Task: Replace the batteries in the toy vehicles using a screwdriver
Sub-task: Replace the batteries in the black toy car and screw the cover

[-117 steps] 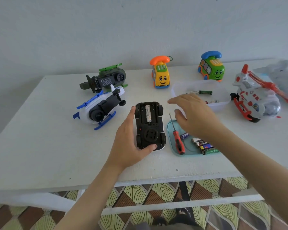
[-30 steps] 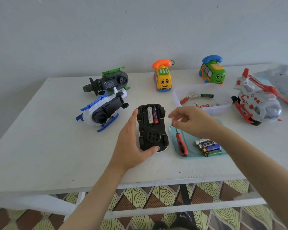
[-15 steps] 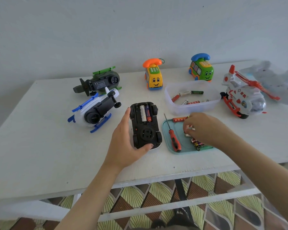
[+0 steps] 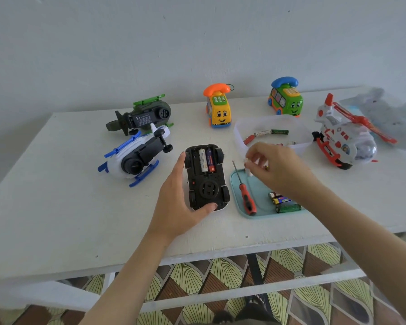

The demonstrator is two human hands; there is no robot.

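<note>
- Nearest us, left hand (image 4: 178,202) grips the toy car (image 4: 205,177): fingers lie straight along the car's left side, thumb curls round its near end.
- Toy car lies upside down on the white table (image 4: 56,207), black underside up. Its battery bay is open at the far end, with two batteries (image 4: 206,160) seated side by side.
- Just right of the car is a teal tray (image 4: 259,186). The red-handled screwdriver (image 4: 245,195) lies in it untouched, tip pointing away from us. Loose batteries (image 4: 285,202) are bunched at the tray's near right, partly under the right forearm.
- Right hand (image 4: 277,167) hovers over the tray's far end, right of the car and apart from it. Its fingertips pinch a small pale item (image 4: 248,170), too blurred for us to identify.
- Behind that hand is a clear container (image 4: 240,139) with a few batteries inside (image 4: 271,132).
- Left of the car is a white-and-blue helicopter (image 4: 134,158) on its side. Behind it is a dark green helicopter (image 4: 141,118), also tipped over.
- Far row: yellow phone car (image 4: 218,109) and green phone bus (image 4: 286,97), both upright.
- Far right: white-and-red helicopter (image 4: 342,137), with a grey plane (image 4: 389,113) behind it.
</note>
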